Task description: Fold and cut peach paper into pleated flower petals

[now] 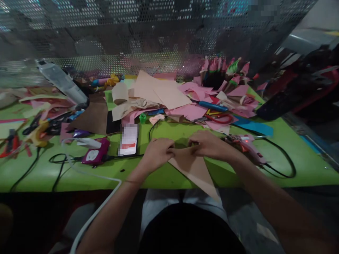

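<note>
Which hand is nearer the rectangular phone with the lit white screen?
Left. The left hand is right of the phone; the right hand is farther right. Both hold brown, pointed paper.

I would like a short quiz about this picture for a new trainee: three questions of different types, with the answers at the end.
1. What do the left hand and the right hand both hold?
2. True or false: the smartphone lies between the magenta extension socket and the left hand.
3. Which colour is the glue gun nearest the right hand?
A) blue
B) pink
C) green

Key:
1. A sheet of brown paper.
2. True.
3. B.
</note>
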Demonstrator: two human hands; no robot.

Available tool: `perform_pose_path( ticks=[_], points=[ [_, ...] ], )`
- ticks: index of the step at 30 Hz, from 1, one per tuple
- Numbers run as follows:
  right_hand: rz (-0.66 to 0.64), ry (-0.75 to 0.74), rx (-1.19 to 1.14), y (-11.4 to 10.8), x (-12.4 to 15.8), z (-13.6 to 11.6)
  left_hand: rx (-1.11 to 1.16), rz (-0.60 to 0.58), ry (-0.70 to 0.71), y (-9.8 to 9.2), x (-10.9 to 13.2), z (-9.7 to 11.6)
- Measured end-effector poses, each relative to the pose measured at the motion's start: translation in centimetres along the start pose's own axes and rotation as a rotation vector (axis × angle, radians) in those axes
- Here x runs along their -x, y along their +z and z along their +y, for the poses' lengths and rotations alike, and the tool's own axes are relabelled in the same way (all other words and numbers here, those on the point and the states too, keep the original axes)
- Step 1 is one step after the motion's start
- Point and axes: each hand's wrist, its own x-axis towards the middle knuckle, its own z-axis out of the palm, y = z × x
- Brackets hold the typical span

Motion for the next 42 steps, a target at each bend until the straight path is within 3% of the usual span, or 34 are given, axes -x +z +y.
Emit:
perform_pose_path(
  ticks=[3,5,8,10,11,14,18,20,24,26,28,33,39,42],
  points=[
    [0.078,0.149,-0.072,0.2,0.4,-0.9,0.208,0.148,-0.085,0.3,-0.3,-0.7],
    [0.185,0.270,-0.150,0.4,0.9,-1.4,0.253,0.369,-0.115,0.3,-0.2,-0.7],
    [0.426,0.395,-0.248,1.2,1.6,-1.8,0.100,0.733,-0.099,0.4,0.8,0.7],
    [0.564,0.458,-0.332,2.0,2.0,-1.9,-0.008,0.797,-0.064,1.0,2.0,2.4],
    [0.622,0.475,-0.378,2.4,2.2,-2.0,-0.054,0.764,-0.024,1.5,2.6,3.4],
    [0.774,0.487,-0.468,3.5,3.0,-2.6,-0.180,0.521,0.052,3.5,4.0,5.5],
    [0.825,0.503,-0.525,4.9,4.8,-4.1,-0.313,0.350,0.032,4.9,4.0,5.7],
    [0.763,0.447,-0.575,5.5,6.2,-4.8,-0.343,0.329,0.035,4.7,3.7,5.1],
    [0.516,0.315,-0.728,6.1,9.2,-5.1,-0.349,0.277,0.082,4.0,3.2,3.9],
    [0.420,0.306,-0.685,6.0,10.5,-4.7,-0.341,0.236,0.109,3.9,3.0,3.4],
    [0.425,0.352,-0.528,5.9,11.3,-4.0,-0.330,0.211,0.125,3.8,2.9,2.8],
    [0.590,0.441,-0.120,5.6,11.7,-2.2,-0.318,0.242,0.168,3.8,3.4,1.5],
    [0.575,0.325,-0.094,5.5,10.7,-1.2,-0.300,0.230,0.208,3.9,4.6,0.4],
    [0.492,0.227,-0.056,5.2,10.5,-1.1,-0.323,0.203,0.216,4.0,5.4,0.1]
  ],
)
